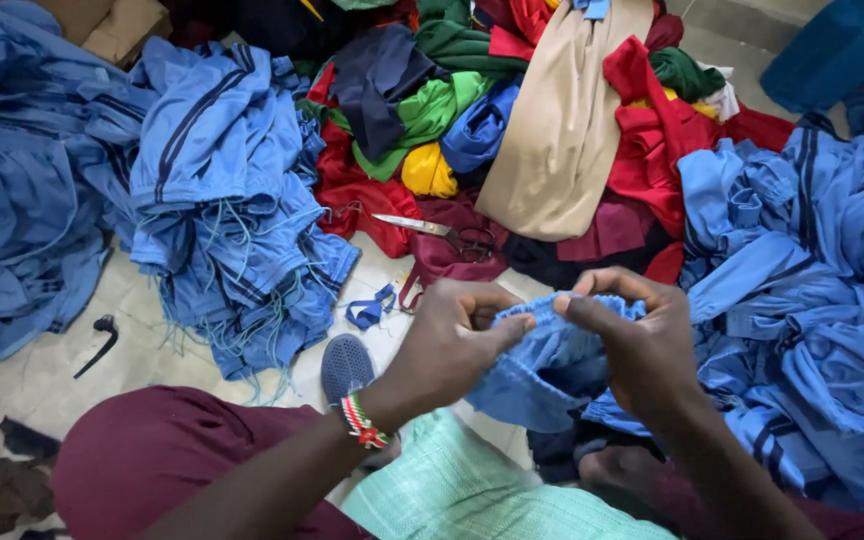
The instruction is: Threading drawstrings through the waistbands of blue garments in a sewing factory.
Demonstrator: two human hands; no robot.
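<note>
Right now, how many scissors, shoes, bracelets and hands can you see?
Metal scissors with dark handles: 1
Blue mesh shoe: 1
Red, white and green beaded bracelet: 1
Hands: 2, left and right, both pinching the blue fabric garment
Total: 5

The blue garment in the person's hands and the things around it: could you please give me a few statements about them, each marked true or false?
1. Both hands hold the blue garment by its gathered edge. True: the left hand and the right hand pinch it with their fingers.
2. The scissors are in the right hand. False: they lie on the pile of mixed clothes, apart from both hands.
3. A beaded wristband sits on the left wrist. True.
4. The stack of blue garments at left is bright yellow. False: it is blue with dark stripes.
5. A blue shoe shows below the left hand. True.
</note>
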